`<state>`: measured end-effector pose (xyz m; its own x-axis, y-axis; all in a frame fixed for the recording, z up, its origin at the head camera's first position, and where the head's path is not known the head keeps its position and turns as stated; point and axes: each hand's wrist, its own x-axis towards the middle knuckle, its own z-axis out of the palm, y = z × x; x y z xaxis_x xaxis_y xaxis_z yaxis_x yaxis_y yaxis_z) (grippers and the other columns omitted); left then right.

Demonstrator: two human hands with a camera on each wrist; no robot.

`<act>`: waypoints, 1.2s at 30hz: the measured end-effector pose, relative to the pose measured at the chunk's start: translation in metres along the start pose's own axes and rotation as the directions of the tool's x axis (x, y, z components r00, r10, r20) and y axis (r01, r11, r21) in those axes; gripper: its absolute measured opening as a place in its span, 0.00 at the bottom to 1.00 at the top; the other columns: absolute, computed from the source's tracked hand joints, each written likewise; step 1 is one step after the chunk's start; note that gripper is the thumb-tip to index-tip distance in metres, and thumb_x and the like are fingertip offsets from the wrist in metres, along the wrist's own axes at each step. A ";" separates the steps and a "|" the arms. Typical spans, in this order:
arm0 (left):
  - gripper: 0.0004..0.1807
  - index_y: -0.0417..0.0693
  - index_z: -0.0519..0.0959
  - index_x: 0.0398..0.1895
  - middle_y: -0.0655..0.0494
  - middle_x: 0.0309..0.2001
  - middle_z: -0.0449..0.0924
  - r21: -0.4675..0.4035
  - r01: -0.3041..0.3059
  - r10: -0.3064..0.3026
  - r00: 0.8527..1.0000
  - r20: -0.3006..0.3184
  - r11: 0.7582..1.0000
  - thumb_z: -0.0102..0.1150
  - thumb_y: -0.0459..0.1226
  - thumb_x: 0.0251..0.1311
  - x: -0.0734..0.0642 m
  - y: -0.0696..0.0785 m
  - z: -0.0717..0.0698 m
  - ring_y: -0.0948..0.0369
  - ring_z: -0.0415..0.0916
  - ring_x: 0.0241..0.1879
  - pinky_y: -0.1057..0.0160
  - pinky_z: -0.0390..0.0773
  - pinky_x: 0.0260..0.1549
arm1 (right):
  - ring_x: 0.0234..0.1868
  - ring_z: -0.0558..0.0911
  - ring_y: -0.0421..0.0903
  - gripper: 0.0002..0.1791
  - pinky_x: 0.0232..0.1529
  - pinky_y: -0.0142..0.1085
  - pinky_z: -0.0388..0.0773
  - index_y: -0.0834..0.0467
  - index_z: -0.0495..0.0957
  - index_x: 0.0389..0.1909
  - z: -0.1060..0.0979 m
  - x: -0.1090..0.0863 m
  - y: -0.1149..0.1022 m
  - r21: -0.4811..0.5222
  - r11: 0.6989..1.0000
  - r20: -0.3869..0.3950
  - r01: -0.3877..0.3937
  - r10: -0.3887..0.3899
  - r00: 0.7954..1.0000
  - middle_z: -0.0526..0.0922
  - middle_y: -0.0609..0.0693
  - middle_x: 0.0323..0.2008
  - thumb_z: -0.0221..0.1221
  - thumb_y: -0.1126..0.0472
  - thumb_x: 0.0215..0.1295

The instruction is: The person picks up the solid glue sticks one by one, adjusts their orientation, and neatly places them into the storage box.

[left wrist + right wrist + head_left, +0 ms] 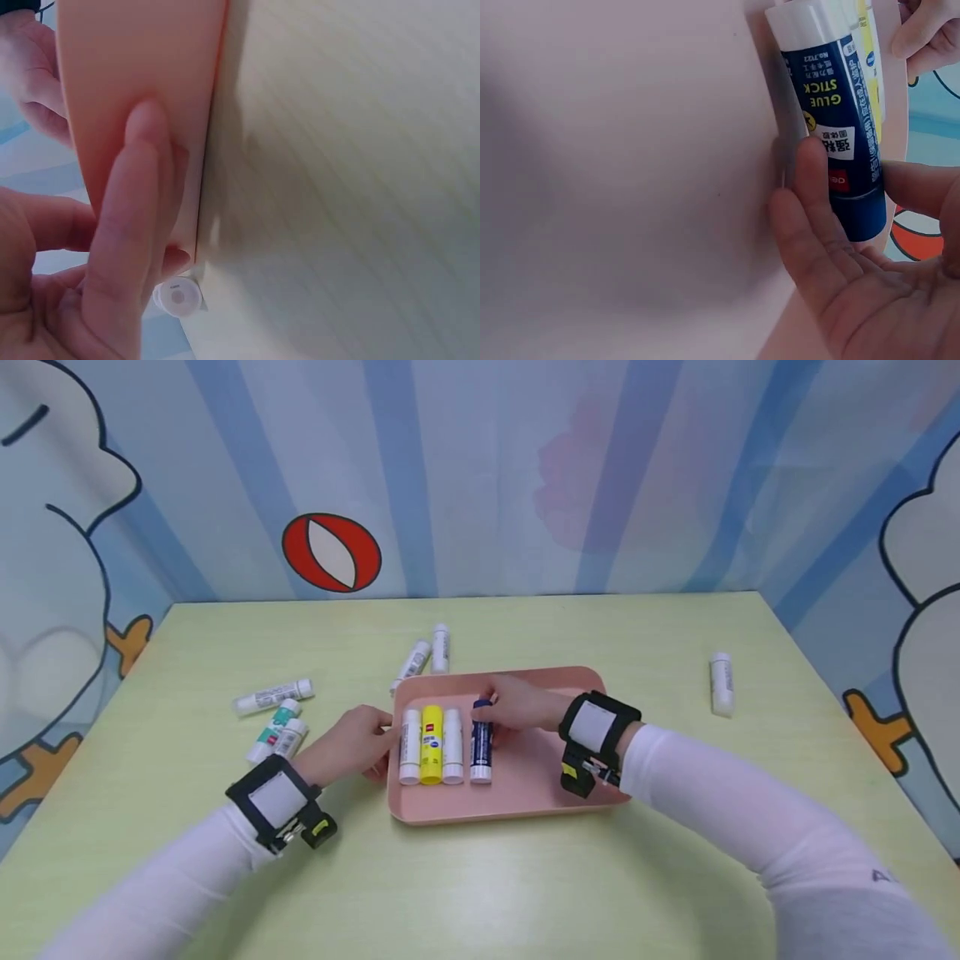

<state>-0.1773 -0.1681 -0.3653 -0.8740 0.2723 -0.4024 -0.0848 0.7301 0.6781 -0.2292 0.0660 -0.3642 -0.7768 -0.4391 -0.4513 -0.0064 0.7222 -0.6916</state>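
A pink tray (442, 807) lies on the table with a row of glue sticks at its left: a white glue stick (410, 747), a yellow glue stick (431, 745) and another white glue stick (453, 747). To their right is a navy glue stick (482, 752) with a white end. My right hand (525, 703) pinches its navy cap end between thumb and fingers, as the right wrist view shows. My left hand (352, 743) grips the tray's left wall, with its fingers (124, 217) along the outside and its thumb at the rim.
Left of the tray lie a white glue stick (273, 696), a green-and-white glue stick (273, 732) and a short white one (291, 739). Two white glue sticks (441, 650) are behind the tray. Another white glue stick (722, 685) lies far right. A patterned backdrop (480, 477) borders the table.
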 end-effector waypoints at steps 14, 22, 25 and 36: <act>0.14 0.37 0.73 0.44 0.51 0.25 0.76 0.015 -0.008 0.008 1.000 0.006 1.000 0.42 0.39 0.66 -0.002 0.001 0.003 0.57 0.75 0.22 0.62 0.75 0.24 | 0.26 0.80 0.46 0.15 0.27 0.33 0.75 0.60 0.67 0.40 0.008 0.025 -0.001 -0.117 0.992 0.008 -0.045 0.046 0.999 0.79 0.54 0.29 0.57 0.54 0.60; 0.14 0.38 0.73 0.43 0.51 0.25 0.76 0.022 -0.007 0.007 1.000 0.003 1.000 0.42 0.39 0.66 -0.002 0.002 0.001 0.57 0.75 0.22 0.62 0.75 0.23 | 0.26 0.80 0.45 0.16 0.28 0.32 0.74 0.60 0.66 0.41 0.007 0.019 -0.008 -0.151 0.988 0.011 -0.036 0.038 0.999 0.79 0.53 0.31 0.56 0.54 0.61; 0.14 0.38 0.73 0.43 0.51 0.25 0.76 0.021 -0.010 0.010 1.000 0.003 1.000 0.42 0.39 0.66 -0.002 0.002 0.001 0.58 0.75 0.22 0.62 0.75 0.23 | 0.26 0.79 0.45 0.16 0.29 0.33 0.74 0.61 0.66 0.41 0.007 0.016 -0.011 -0.152 0.988 0.012 -0.041 0.043 0.999 0.78 0.54 0.31 0.56 0.54 0.61; 0.13 0.39 0.74 0.42 0.51 0.25 0.76 0.018 0.001 -0.001 1.000 -0.009 1.000 0.43 0.38 0.66 0.000 0.000 0.002 0.57 0.75 0.22 0.62 0.75 0.24 | 0.27 0.79 0.46 0.17 0.29 0.35 0.74 0.61 0.65 0.43 0.006 0.015 -0.010 -0.153 0.988 -0.013 -0.005 0.003 1.000 0.78 0.54 0.31 0.55 0.54 0.61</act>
<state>-0.1763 -0.1669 -0.3662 -0.8784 0.2659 -0.3971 -0.0767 0.7417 0.6664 -0.2365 0.0489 -0.3672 -0.7847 -0.4299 -0.4466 -0.0985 0.7978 -0.5949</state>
